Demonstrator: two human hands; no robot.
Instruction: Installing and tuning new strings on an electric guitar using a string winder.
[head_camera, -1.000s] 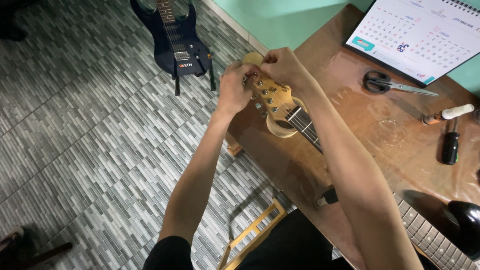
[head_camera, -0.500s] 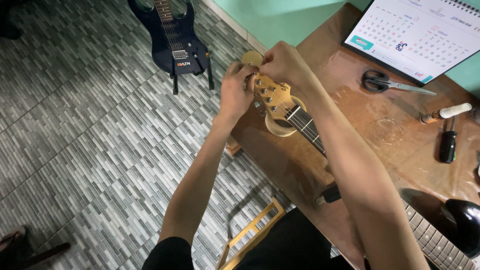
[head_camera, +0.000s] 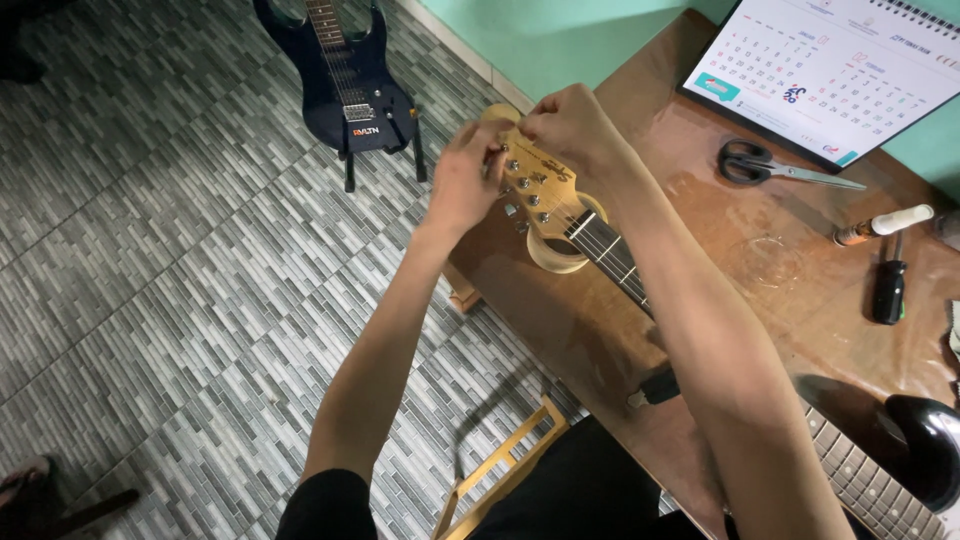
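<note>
Centre of frame: the pale wooden guitar headstock (head_camera: 540, 195) overhangs the edge of the brown table (head_camera: 720, 260). The left hand (head_camera: 465, 185) pinches narrowly at the tuning pegs on its near edge; the right hand (head_camera: 570, 125) closes over the tip. Risks, as a judgement: an overturned peg may snap a string, or downward pressure may tip the unsupported neck off the edge. Scissors (head_camera: 770, 165) and a screwdriver (head_camera: 888, 290) lie well apart, right.

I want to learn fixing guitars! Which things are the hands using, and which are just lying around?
In use: left hand, right hand, guitar headstock.
Lying about: scissors, screwdriver, calendar, blue guitar on the floor.
</note>
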